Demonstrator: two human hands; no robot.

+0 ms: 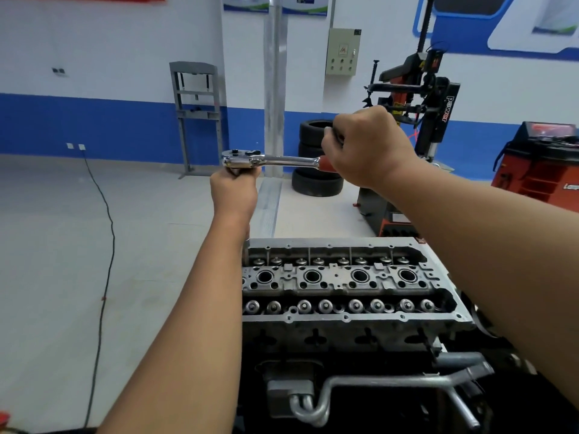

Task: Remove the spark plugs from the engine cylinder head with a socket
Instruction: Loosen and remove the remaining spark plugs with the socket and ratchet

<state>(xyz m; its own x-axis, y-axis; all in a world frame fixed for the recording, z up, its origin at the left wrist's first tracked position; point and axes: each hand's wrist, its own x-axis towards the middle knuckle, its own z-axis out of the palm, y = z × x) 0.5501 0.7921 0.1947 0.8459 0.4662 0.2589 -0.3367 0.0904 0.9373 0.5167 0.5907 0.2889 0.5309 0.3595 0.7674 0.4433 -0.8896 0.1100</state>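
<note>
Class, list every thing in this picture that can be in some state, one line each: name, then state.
Ratchet wrench: held level in the air above the engine, not on a plug well.
Left hand: grips just under the ratchet head.
Right hand: grips the red handle.
Cylinder head: cover off, valve springs exposed.
Four spark plug wells: no tool in any of them.
Tyres: stacked on the floor.

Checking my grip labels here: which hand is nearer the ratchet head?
Left. The left hand grips just beneath the ratchet head; the right hand holds the red handle at the opposite end.
</note>
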